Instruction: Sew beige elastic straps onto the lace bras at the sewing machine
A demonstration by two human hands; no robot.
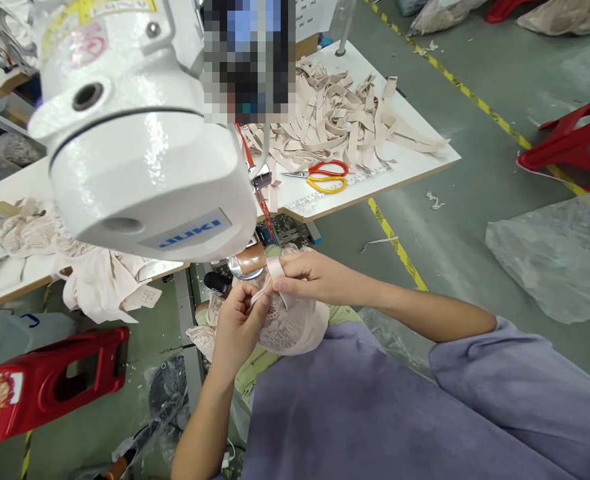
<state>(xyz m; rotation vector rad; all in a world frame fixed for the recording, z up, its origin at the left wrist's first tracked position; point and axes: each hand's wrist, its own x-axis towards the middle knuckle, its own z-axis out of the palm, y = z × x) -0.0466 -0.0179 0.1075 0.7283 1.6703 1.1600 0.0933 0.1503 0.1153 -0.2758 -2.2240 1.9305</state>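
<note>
My left hand (pixel 237 320) and my right hand (pixel 305 275) meet in my lap below a white sewing machine (pixel 139 140). Both pinch a narrow beige strap (pixel 273 275) against a pale lace garment piece (pixel 289 327) that lies bunched under them. The left fingers are curled on the strap's lower end. The right thumb and forefinger press its upper loop. The needle area of the machine is just above the hands.
A heap of beige strap pieces (pixel 335 120) covers the white table (pixel 419 157), with red-and-yellow scissors (pixel 325 177) near its front edge. More lace fabric (pixel 99 280) hangs at the left. Red stools (pixel 39 387) (pixel 575 143) and plastic bags (pixel 559 253) stand on the floor.
</note>
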